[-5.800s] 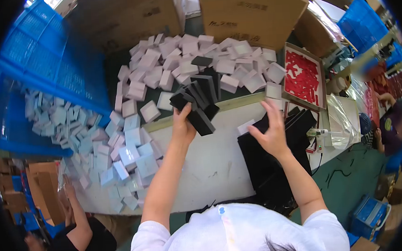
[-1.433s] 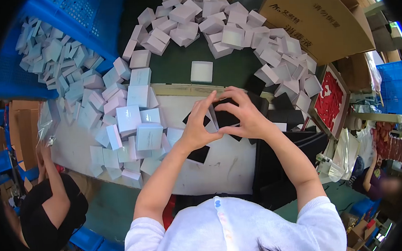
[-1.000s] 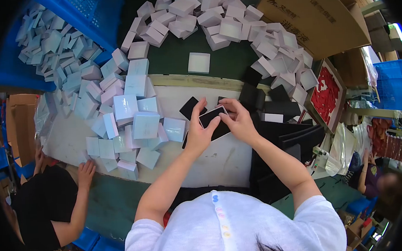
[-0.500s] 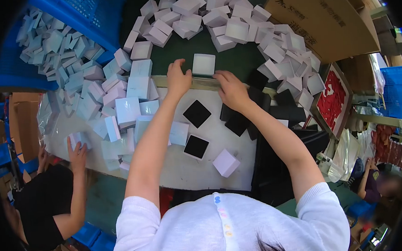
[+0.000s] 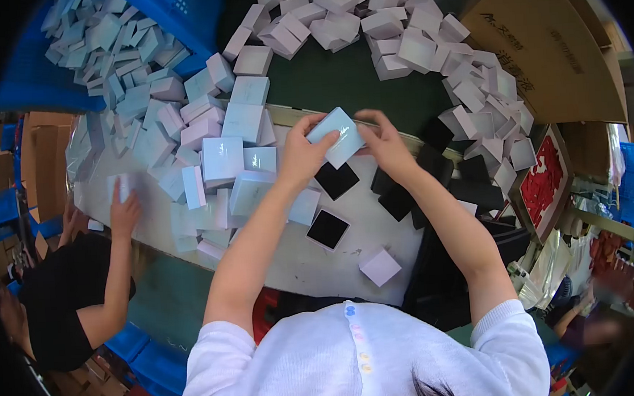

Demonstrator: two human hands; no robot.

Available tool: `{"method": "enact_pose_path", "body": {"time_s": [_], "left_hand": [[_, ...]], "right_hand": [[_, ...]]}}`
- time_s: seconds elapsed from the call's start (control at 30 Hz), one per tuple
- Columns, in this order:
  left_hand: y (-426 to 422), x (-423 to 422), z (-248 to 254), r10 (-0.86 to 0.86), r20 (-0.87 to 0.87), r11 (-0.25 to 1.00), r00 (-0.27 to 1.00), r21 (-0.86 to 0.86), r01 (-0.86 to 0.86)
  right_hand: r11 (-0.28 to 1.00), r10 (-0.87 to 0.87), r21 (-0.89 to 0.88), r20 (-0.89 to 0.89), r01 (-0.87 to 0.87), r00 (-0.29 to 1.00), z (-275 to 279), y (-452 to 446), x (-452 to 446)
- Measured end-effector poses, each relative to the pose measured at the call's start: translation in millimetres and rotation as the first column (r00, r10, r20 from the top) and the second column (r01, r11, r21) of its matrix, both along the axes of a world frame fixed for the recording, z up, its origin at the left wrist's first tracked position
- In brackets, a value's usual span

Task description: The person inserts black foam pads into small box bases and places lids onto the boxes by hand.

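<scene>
Two hands, both mine, come together at a blue box [image 5: 344, 142], which is raised and tilted over the middle of the table [image 5: 292, 263]. My left hand [image 5: 305, 154] is clamped on the box, its thumb lying across the shiny, lettered face. My right hand [image 5: 386, 149] curves about the opposite edge with fingers bent; I cannot tell whether it grips the box or merely lies beside it.

Two black squares lie on the table on my side of the box: the upper square [image 5: 338, 181] just below it, the lower square [image 5: 328, 230] nearer to me. A white block [image 5: 380, 267] lies apart, closer still. Black pieces [image 5: 397, 205] are grouped beneath and beside my right forearm.

To my left, a pile of pale boxes [image 5: 223, 159] covers much of the table, reaching toward a blue crate [image 5: 189, 33]. Beyond my hands, white boxes [image 5: 415, 51] form an arc around the green mat [image 5: 339, 77]. At right stand a carton [image 5: 540, 43] and a tray [image 5: 567, 184] of red pieces [image 5: 544, 178]. A co-worker's hand [image 5: 125, 211], at far left, touches a pale, blurred item [image 5: 121, 185].
</scene>
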State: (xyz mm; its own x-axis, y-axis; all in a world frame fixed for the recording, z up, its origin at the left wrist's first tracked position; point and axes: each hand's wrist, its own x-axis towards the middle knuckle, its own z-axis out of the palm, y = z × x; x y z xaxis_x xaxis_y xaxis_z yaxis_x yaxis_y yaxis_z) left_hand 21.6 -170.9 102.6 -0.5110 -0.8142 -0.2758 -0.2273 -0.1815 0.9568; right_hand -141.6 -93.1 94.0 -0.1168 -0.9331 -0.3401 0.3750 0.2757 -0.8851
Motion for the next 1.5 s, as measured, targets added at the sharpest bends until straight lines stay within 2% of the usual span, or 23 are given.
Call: {"method": "enact_pose_path", "body": {"time_s": [0.03, 0.07, 0.1, 0.13, 0.17, 0.23, 0.27, 0.33, 0.43, 0.5, 0.53, 0.57, 0.6, 0.63, 0.7, 0.73, 0.77, 0.83, 0.9, 1.03, 1.2, 1.43, 1.5], "left_hand": [[9, -3, -3, 0.012, -0.001, 1.000, 1.000, 0.007, -0.012], [18, -8, -5, 0.066, -0.079, 0.998, 0.995, 0.005, -0.065], [25, -10, -4, 0.119, -0.157, 0.993, 0.980, 0.005, -0.120], [30, -8, 3, 0.105, -0.248, 0.991, 0.963, 0.108, -0.080], [34, -5, 1, 0.114, -0.251, 0.990, 0.961, 0.110, -0.088], [46, 4, 4, 0.129, -0.600, 0.924, 0.789, 0.362, 0.124], [54, 7, 8, 0.081, -0.669, 0.910, 0.739, 0.352, 0.219], [61, 9, 6, 0.112, -0.720, 0.910, 0.685, 0.351, 0.219], [72, 9, 8, 0.202, -0.752, 0.914, 0.627, 0.374, 0.155], [75, 11, 4, 0.185, -0.529, 0.971, 0.828, 0.229, -0.071], [80, 17, -2, 0.190, -0.531, 0.971, 0.826, 0.229, -0.077], [85, 27, -12, 0.086, -0.088, 0.972, 0.992, -0.212, -0.103], [89, 34, -14, 0.165, 0.385, 0.815, 0.908, -0.572, 0.094], [93, 36, -17, 0.165, 0.384, 0.816, 0.909, -0.571, 0.093], [92, 38, -22, 0.090, 0.734, 0.836, 0.673, -0.423, 0.349], [89, 40, -31, 0.092, 0.733, 0.833, 0.674, -0.428, 0.351], [87, 42, -46, 0.083, 0.652, 0.806, 0.754, -0.489, 0.334], [80, 41, -51, 0.067, 0.563, 0.780, 0.824, -0.544, 0.308], [77, 40, -53, 0.175, 0.465, 0.701, 0.868, -0.678, 0.222], [70, 35, -52, 0.042, 0.488, 0.789, 0.872, -0.552, 0.271], [73, 33, -47, 0.068, 0.520, 0.753, 0.851, -0.586, 0.298], [73, 35, -50, 0.073, 0.499, 0.717, 0.864, -0.628, 0.302], [69, 34, -49, 0.010, 0.602, 0.730, 0.799, -0.551, 0.406]], "right_hand": [[0.993, -0.098, -0.104, -0.488, 0.053, 0.867, 4, 2, 9], [0.958, -0.130, -0.259, -0.773, -0.122, 0.621, 11, 3, 14], [0.959, -0.117, -0.251, -0.776, -0.134, 0.620, 18, 5, 16], [0.968, -0.078, -0.206, -0.788, -0.143, 0.610, 24, 6, 18], [0.975, -0.043, -0.165, -0.800, -0.150, 0.599, 27, 6, 19], [0.963, 0.002, -0.176, -0.754, -0.205, 0.657, 21, 13, 20], [0.948, 0.045, -0.194, -0.702, -0.252, 0.711, 16, 18, 18], [0.930, 0.176, -0.166, -0.586, -0.329, 0.791, 15, 23, 17], [0.948, 0.185, -0.123, -0.540, -0.295, 0.821, 17, 28, 16], [0.941, 0.147, -0.153, -0.619, -0.302, 0.771, 4, 31, 7], [0.935, 0.099, -0.181, -0.692, -0.304, 0.715, 1, 31, 1], [0.934, 0.100, -0.182, -0.694, -0.308, 0.713, 0, 28, -7], [0.887, 0.151, -0.157, -0.791, -0.435, 0.593, -1, 22, -15], [0.827, 0.188, -0.110, -0.870, -0.551, 0.456, -1, 20, -19], [0.782, 0.200, -0.094, -0.899, -0.616, 0.390, 0, 15, -18], [0.734, 0.208, -0.073, -0.922, -0.675, 0.326, 0, 11, -15], [0.682, 0.216, -0.045, -0.941, -0.730, 0.260, -1, 9, -13], [0.660, 0.196, -0.053, -0.951, -0.750, 0.239, -11, 7, -11], [0.638, 0.236, -0.008, -0.950, -0.770, 0.205, -18, 6, -9], [0.615, 0.141, -0.019, -0.981, -0.788, 0.133, -23, 6, 4], [0.612, 0.086, 0.069, -0.996, -0.788, -0.021, -23, 5, 12], [0.614, 0.136, 0.182, -0.983, -0.768, -0.124, -30, 13, 15], [0.650, 0.031, 0.155, -0.984, -0.744, -0.178, -39, 16, 16]]}}
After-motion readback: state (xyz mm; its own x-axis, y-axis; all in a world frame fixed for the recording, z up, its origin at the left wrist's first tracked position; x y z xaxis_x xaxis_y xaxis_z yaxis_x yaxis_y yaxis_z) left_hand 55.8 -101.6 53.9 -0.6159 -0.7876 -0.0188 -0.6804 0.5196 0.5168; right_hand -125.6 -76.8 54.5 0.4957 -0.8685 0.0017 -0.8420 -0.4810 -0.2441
